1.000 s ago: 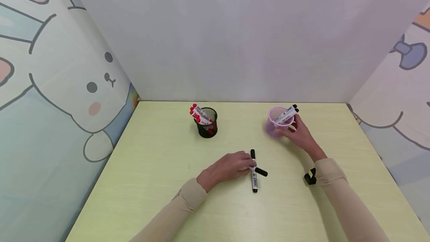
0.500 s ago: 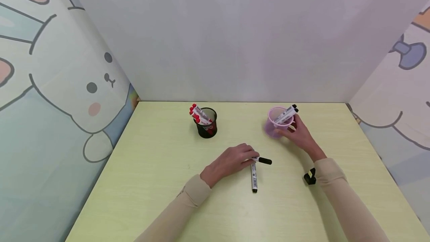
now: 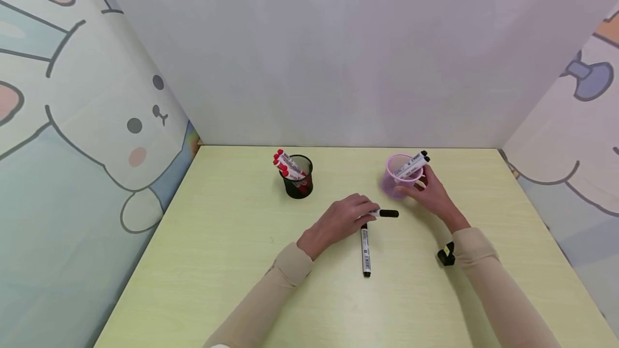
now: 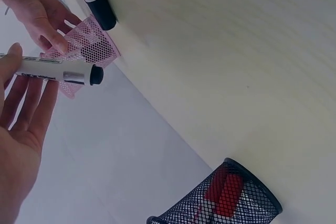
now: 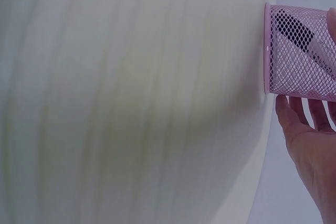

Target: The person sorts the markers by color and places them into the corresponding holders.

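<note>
My left hand (image 3: 342, 220) pinches a white marker with a black cap (image 3: 388, 213) between thumb and fingers, lifted above the table. In the left wrist view, the black plug end of that held marker (image 4: 63, 70) points toward the pink cup. My right hand (image 3: 432, 197) holds the side of a pink mesh pen cup (image 3: 393, 184), which stands upright on the table. Black-ended white markers (image 3: 411, 166) lean inside it; the right wrist view shows one black end (image 5: 295, 31) through the mesh. Another black-capped marker (image 3: 366, 254) lies on the table below the left hand.
A black mesh pen cup (image 3: 299, 190) with several red-capped markers (image 3: 289, 165) stands to the left of the pink one. A small black block (image 3: 446, 254) shows beside the right sleeve. Behind the table (image 3: 232, 219) rises a pale wall (image 3: 338, 69).
My left hand has moved away from me and slightly right with the marker, off the one lying on the table. The marker has turned nearly level across the view. My right hand stays on the pink cup.
</note>
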The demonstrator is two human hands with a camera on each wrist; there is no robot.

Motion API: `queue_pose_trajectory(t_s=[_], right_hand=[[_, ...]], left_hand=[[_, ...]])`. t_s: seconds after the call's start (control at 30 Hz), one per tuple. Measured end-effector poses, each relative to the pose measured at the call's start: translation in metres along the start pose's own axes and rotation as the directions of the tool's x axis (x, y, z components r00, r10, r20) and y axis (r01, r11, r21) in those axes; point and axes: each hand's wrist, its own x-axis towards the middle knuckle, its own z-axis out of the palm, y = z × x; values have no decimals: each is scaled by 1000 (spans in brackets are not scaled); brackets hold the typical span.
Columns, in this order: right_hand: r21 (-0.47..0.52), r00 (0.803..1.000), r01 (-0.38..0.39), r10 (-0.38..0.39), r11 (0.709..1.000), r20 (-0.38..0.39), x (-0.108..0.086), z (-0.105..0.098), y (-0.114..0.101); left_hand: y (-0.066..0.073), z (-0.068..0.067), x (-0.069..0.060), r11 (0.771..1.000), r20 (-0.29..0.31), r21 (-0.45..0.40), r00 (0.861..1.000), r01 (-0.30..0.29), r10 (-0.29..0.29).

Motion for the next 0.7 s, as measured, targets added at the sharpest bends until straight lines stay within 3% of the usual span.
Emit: queue_pose_trajectory(t_s=[0.4, 0.7], right_hand=[[-9, 1000, 4, -4, 1000, 9, -1, -1, -3], [-67, 998, 56, -57, 996, -14, 0, -2, 2]], left_hand=[[-2, 0, 21, 1000, -37, 2, 999, 20, -20], [-5, -1, 39, 998, -91, -24, 994, 52, -54]])
